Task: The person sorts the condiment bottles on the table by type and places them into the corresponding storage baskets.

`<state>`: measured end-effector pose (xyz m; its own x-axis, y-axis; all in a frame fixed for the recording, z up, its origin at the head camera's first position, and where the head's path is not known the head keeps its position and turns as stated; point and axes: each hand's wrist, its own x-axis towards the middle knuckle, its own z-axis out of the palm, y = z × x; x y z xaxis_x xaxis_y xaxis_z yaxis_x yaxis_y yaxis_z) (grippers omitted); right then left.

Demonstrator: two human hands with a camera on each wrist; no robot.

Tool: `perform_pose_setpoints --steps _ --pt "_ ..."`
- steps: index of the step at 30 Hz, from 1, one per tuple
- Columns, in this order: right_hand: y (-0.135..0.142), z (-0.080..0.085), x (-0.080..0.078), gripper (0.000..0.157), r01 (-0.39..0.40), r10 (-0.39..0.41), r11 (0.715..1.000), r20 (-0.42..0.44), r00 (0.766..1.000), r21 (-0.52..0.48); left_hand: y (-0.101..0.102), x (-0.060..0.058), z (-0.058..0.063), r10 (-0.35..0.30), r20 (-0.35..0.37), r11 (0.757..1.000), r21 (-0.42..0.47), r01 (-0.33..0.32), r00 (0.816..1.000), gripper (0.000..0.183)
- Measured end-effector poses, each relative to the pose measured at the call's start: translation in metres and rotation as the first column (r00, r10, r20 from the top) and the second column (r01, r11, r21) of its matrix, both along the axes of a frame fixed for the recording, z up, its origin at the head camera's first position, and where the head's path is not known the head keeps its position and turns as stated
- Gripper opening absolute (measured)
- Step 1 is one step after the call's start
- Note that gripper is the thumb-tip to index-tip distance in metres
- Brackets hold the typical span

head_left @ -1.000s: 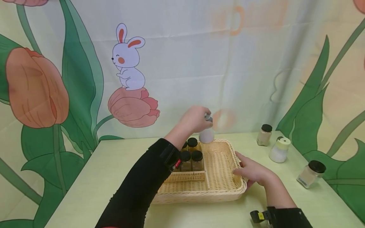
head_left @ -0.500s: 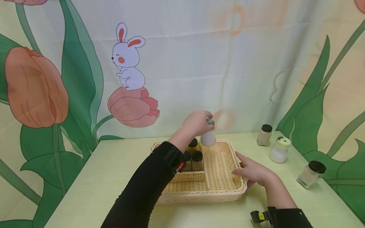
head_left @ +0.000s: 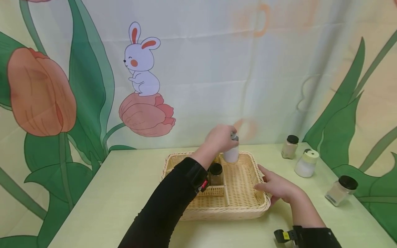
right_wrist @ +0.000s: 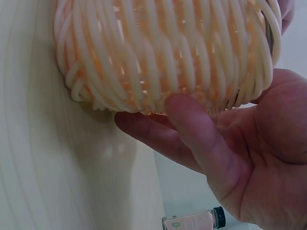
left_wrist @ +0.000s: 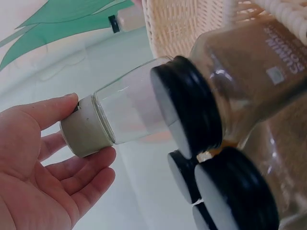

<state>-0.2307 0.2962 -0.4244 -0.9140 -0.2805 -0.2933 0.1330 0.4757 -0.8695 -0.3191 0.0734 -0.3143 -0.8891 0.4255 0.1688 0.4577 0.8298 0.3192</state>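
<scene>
My left hand [head_left: 219, 137] pinches a glass seasoning jar [head_left: 231, 154] by its grey-green cap, with white contents showing through the glass. The jar overlaps the back of the right compartment of a wicker basket [head_left: 223, 214] in the head view. Left of the divider stand several black-lidded jars [head_left: 216, 174], partly hidden by my left forearm. One of them, a brown jar [left_wrist: 254, 76], reads "cumin powder" in the left wrist view. My right hand [head_left: 277, 186] grips the basket's right end, thumb at the rim and fingers around the outer side.
To the right on the pale table [head_left: 102, 203] stand a black-lidded jar [head_left: 289, 148], a shaker with a pale yellow cap [head_left: 306, 164] and another black-lidded jar [head_left: 340, 191]. A printed curtain [head_left: 201, 79] with a rabbit and tulips hangs behind the table's back edge.
My left hand has moved right and slightly down with the jar, bringing it over the right compartment of the basket. My right hand keeps its hold on the basket's end.
</scene>
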Motion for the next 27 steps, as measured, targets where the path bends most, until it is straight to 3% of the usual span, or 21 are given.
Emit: perform_pose_setpoints --steps 16,27 --pt "0.0 -0.001 0.0 0.089 -0.006 0.007 1.0 0.007 1.0 -0.012 0.008 -0.002 -0.016 0.013 -0.011 0.999 -0.046 -0.014 1.0 0.04" --pt "0.0 0.0 0.001 0.089 -0.008 0.008 1.0 0.004 1.0 -0.011 0.011 -0.004 -0.023 0.02 0.026 0.993 -0.114 -0.016 0.999 0.042"
